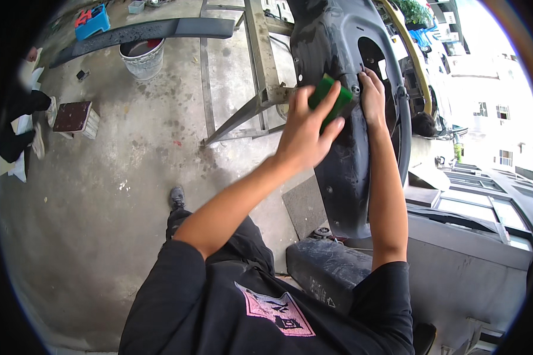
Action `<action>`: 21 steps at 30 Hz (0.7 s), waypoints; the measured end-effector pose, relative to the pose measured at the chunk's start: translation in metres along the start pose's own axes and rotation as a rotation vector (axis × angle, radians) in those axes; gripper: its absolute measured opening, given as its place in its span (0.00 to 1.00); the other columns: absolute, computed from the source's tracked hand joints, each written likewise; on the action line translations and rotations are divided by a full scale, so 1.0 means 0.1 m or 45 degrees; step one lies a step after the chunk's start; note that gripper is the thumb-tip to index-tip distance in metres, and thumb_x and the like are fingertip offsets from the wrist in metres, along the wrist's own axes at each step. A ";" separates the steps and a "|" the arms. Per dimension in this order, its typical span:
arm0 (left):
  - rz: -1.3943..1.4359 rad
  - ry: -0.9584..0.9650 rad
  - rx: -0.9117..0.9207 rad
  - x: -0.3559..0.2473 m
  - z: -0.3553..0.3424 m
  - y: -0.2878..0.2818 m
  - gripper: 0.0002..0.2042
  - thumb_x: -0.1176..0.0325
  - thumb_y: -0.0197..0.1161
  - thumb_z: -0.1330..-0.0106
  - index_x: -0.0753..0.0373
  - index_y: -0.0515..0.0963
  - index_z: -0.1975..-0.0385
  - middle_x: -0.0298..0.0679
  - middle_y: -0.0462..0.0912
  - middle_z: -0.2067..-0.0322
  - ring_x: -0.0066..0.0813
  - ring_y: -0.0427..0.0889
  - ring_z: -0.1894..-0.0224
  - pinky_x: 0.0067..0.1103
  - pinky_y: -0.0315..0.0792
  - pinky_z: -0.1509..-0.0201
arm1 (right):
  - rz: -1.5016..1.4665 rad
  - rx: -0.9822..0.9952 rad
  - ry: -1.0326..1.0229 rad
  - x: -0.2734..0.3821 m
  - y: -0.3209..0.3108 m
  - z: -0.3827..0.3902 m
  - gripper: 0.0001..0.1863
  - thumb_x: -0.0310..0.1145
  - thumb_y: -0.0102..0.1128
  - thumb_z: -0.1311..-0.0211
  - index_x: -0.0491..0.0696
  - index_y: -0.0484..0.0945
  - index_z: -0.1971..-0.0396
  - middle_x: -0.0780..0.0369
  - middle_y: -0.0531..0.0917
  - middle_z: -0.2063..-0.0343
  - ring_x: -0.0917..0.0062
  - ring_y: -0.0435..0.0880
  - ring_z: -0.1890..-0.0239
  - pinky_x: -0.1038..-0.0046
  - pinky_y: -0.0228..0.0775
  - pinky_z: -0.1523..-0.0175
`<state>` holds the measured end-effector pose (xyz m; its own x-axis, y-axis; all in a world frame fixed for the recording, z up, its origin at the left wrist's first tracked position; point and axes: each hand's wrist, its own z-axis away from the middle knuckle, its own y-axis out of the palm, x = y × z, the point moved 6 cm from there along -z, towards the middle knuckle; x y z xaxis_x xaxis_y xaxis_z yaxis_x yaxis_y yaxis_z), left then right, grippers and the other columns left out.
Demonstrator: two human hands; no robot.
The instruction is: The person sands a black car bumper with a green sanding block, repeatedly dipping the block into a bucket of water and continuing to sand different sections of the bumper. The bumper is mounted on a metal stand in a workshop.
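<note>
A dark grey car bumper [340, 160], scuffed and patched with paler smears, stretches lengthwise in front of me. My left hand [308, 130] has its fingers and thumb around a green block [331, 100], held over the bumper's left face. A darker edge shows on the block's lower right; whether it touches the surface I cannot tell. My right hand [373, 97] grips the bumper beside its oval opening, with the fingertips curled at the rim and partly hidden. Both forearms reach forward from below.
A metal stand [260, 100] is left of the bumper. Further left are a paint-stained bucket [143, 59], a long dark trim panel [177, 28], a small stool [76, 118], a blue crate [92, 22] and another person's legs [26, 127]. A black case [326, 272] lies near me.
</note>
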<state>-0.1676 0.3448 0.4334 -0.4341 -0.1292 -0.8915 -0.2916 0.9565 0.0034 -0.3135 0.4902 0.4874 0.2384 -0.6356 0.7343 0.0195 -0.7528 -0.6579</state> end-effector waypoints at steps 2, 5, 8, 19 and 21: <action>-0.001 0.051 -0.008 0.03 0.47 0.20 0.33 0.63 0.63 0.34 0.55 0.61 0.28 0.60 0.62 0.42 0.61 0.66 0.44 0.43 0.62 0.36 | 0.081 0.043 0.045 -0.14 -0.04 -0.03 0.18 0.33 0.49 0.29 0.36 0.77 0.49 0.64 0.83 0.59 0.81 0.77 0.55 0.79 0.65 0.46; -0.021 0.045 -0.013 0.02 0.29 0.15 0.33 0.65 0.63 0.35 0.55 0.63 0.29 0.57 0.64 0.42 0.55 0.64 0.41 0.39 0.58 0.33 | -0.067 -0.115 -0.053 -0.02 0.00 0.02 0.16 0.33 0.49 0.30 0.36 0.78 0.55 0.66 0.80 0.68 0.82 0.75 0.63 0.78 0.66 0.55; -0.030 0.032 -0.049 -0.07 -0.07 0.03 0.31 0.65 0.64 0.35 0.54 0.65 0.30 0.56 0.66 0.45 0.54 0.66 0.43 0.38 0.60 0.35 | -0.077 -0.018 -0.056 -0.05 -0.02 0.01 0.16 0.33 0.49 0.31 0.36 0.78 0.55 0.64 0.81 0.67 0.80 0.76 0.62 0.76 0.66 0.53; 0.096 0.082 -0.071 -0.09 0.43 0.24 0.31 0.64 0.65 0.36 0.54 0.66 0.31 0.58 0.65 0.45 0.57 0.67 0.49 0.43 0.65 0.41 | -0.038 -0.133 -0.073 -0.07 -0.05 0.01 0.15 0.32 0.50 0.32 0.36 0.80 0.60 0.69 0.78 0.75 0.85 0.71 0.71 0.78 0.63 0.64; 0.109 0.044 -0.028 -0.10 0.36 0.21 0.32 0.63 0.64 0.36 0.55 0.65 0.30 0.57 0.66 0.44 0.54 0.66 0.45 0.40 0.63 0.37 | -0.050 -0.112 -0.022 -0.11 -0.06 0.01 0.15 0.32 0.50 0.32 0.35 0.80 0.59 0.68 0.79 0.74 0.85 0.72 0.70 0.78 0.63 0.62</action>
<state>-0.1383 0.3754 0.4260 -0.4871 -0.0567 -0.8715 -0.2708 0.9585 0.0890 -0.3157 0.5017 0.4832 0.2559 -0.6026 0.7559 -0.0563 -0.7899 -0.6106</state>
